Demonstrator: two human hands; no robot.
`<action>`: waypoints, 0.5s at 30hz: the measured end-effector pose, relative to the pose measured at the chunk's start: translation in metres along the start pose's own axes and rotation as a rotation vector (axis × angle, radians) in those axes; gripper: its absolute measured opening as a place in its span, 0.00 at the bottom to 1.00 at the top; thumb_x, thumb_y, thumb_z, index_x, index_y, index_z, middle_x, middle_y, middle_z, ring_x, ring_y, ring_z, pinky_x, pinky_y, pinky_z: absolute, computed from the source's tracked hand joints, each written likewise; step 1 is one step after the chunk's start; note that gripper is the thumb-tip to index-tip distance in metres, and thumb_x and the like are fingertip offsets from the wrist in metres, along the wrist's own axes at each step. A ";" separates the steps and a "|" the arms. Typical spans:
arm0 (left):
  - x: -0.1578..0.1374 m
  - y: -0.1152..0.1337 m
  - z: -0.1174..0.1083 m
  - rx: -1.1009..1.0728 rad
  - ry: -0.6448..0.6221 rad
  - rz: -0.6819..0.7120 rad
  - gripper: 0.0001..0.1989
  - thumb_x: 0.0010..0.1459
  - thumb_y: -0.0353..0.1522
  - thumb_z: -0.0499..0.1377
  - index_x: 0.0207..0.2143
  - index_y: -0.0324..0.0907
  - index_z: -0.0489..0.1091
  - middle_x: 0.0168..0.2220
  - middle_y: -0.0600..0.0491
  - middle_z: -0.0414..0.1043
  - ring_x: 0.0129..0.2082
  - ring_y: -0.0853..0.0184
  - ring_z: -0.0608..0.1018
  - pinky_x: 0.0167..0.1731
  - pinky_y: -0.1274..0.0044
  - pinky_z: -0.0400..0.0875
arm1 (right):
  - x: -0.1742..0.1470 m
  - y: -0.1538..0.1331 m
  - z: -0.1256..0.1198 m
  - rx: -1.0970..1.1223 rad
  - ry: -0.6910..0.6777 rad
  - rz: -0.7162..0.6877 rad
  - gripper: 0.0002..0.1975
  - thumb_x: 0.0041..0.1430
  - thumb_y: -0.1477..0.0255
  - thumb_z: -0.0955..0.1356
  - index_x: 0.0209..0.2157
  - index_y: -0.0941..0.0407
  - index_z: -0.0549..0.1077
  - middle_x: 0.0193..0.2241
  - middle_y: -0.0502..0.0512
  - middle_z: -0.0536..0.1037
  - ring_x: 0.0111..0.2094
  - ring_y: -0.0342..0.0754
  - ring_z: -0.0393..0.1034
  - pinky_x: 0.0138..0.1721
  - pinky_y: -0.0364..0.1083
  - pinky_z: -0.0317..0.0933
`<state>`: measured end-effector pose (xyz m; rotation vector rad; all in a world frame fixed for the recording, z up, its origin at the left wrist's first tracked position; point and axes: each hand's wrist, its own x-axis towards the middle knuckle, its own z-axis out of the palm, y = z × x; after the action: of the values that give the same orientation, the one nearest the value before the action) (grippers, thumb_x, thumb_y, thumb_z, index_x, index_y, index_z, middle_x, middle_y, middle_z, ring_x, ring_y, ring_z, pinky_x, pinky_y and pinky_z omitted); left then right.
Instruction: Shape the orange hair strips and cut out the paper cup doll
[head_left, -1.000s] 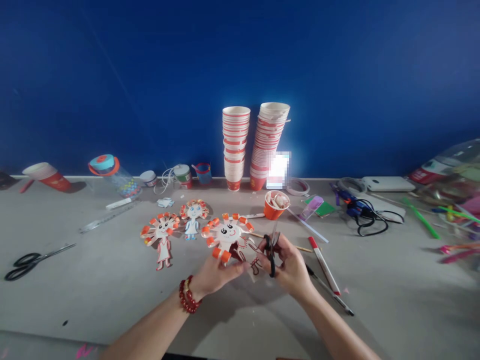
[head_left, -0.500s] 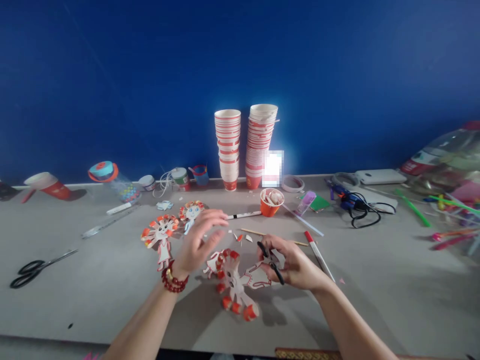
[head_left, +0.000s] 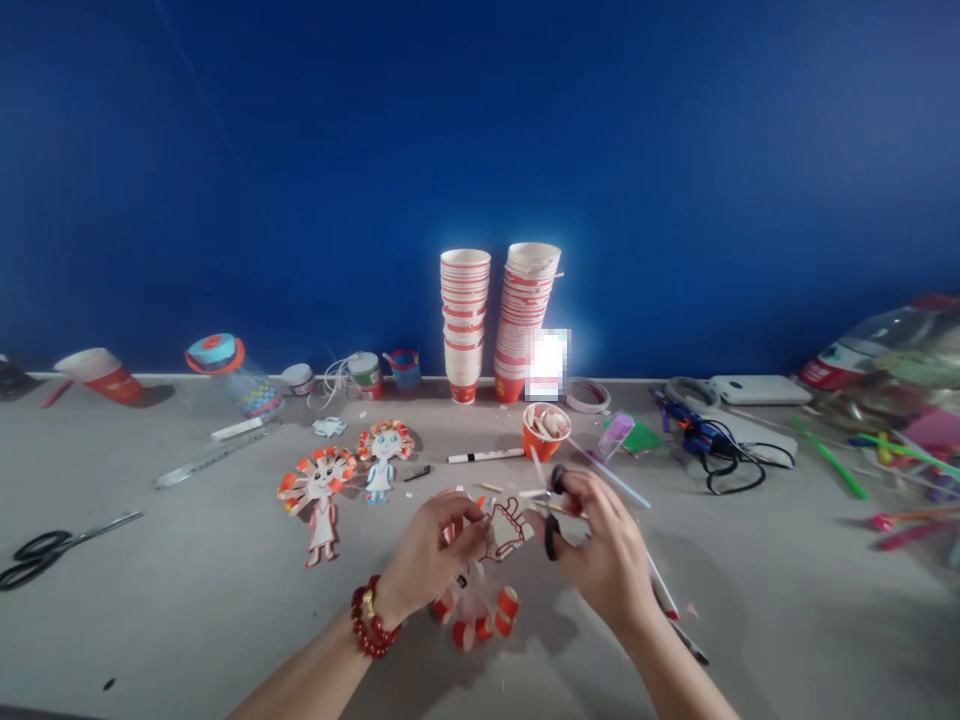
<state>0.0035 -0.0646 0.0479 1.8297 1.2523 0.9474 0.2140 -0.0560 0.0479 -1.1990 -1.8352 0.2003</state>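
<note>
My left hand (head_left: 435, 548), with red bead bracelets at the wrist, pinches a paper doll (head_left: 507, 530). The doll has a white body outlined in red, and its head with curled orange-tipped strips hangs below my fingers. In my right hand (head_left: 604, 545) are small scissors (head_left: 546, 498) with black handles, their blades parted and pointing up and left beside the doll's body. Two finished-looking paper dolls lie to the left: one in a red-trimmed dress (head_left: 322, 525), one with blue outlines (head_left: 381, 475). Part of the held doll is hidden behind my left fingers.
Behind my hands stand two tall stacks of paper cups (head_left: 465, 330) and a small orange cup of scraps (head_left: 545, 430). A marker (head_left: 486, 456) lies before them. Far left are larger scissors (head_left: 56, 548); to the right, a glue gun (head_left: 697, 432) with its cord.
My left hand has come down and right and taken hold of the doll. My right hand has turned the scissors upward. The doll's body has swung up, and the view has tilted slightly.
</note>
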 end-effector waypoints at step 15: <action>0.001 -0.014 -0.007 -0.112 0.186 -0.081 0.10 0.61 0.36 0.51 0.30 0.41 0.65 0.24 0.57 0.63 0.24 0.73 0.65 0.26 0.82 0.59 | -0.017 0.013 0.017 0.535 -0.892 0.472 0.21 0.53 0.54 0.67 0.23 0.56 0.59 0.19 0.46 0.62 0.22 0.40 0.54 0.22 0.39 0.47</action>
<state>-0.0085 -0.0588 0.0393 1.6216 1.3461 1.1393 0.2119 -0.0577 0.0208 -1.2076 -1.9509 1.5964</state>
